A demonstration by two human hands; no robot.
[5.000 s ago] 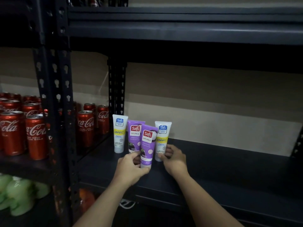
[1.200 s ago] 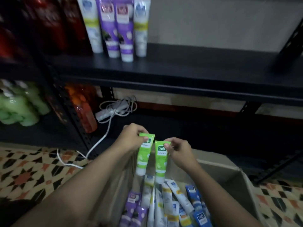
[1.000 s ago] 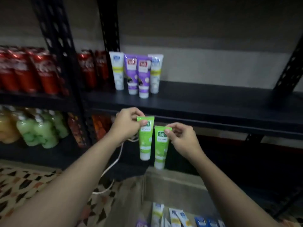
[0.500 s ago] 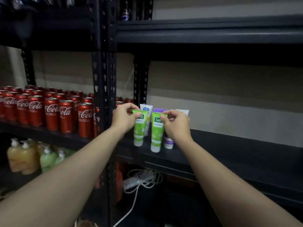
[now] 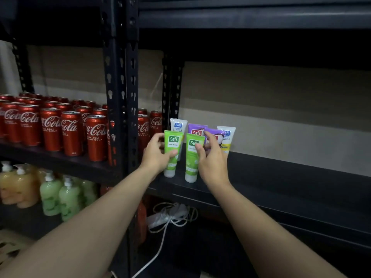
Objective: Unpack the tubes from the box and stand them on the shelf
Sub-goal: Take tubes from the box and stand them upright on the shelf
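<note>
Two green tubes stand cap-down near the front of the dark shelf [image 5: 281, 177]. My left hand [image 5: 154, 157] wraps the left green tube [image 5: 173, 146] with its thumb across the front. My right hand [image 5: 212, 161] pinches the right green tube [image 5: 191, 165], thumb in front and fingers spread behind it. Behind them stand a white tube [image 5: 178, 125], two purple tubes [image 5: 195, 131] and a second white tube [image 5: 227, 136], partly hidden by my right hand. The box is out of view.
Several red cola cans [image 5: 70, 131] fill the neighbouring shelf to the left, beyond a black upright post [image 5: 120, 87]. Pump bottles [image 5: 50, 194] stand on the lower left shelf. A white power strip with cable [image 5: 172, 214] lies below. Another shelf board [image 5: 251, 17] runs overhead.
Both hands carried the green tubes from the box up to the shelf and set them down in front of the earlier row. My grips slid from the tube tops to their middles.
</note>
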